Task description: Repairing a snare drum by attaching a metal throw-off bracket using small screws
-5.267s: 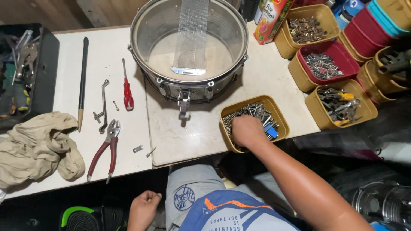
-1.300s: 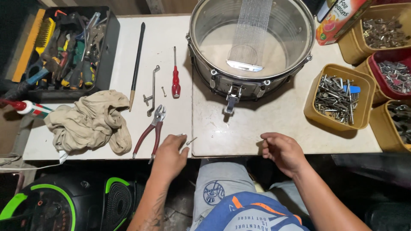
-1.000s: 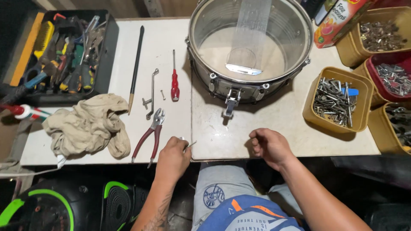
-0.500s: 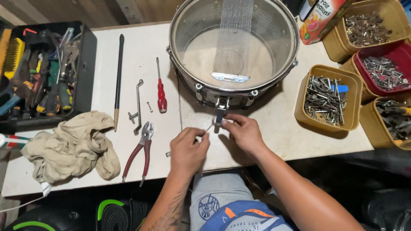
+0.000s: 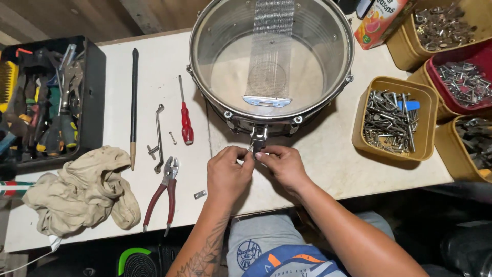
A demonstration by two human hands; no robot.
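Head view: the small metal bracket [image 5: 258, 139] under the snare drum [image 5: 271, 66] was pinched by closed fingers of left hand [image 5: 228, 172] and right hand [image 5: 284, 164], best kept steady and square.

A pale tabletop [image 5: 328, 154] carries a metal snare drum [image 5: 271, 61] lying open side up at its far middle. Left of the drum lie a red-handled screwdriver [image 5: 185, 120], a bent metal rod [image 5: 159, 136], a long black rod [image 5: 134, 105] and red-handled pliers [image 5: 163, 192], with a small metal plate [image 5: 200, 194] just beside the pliers. Farther left of the drum sit a crumpled beige cloth [image 5: 82, 190] and a black tool tray [image 5: 51, 97]. Right of the drum stand a yellow bin of metal parts [image 5: 394, 119], a red bin [image 5: 458, 82] and a carton [image 5: 382, 20].
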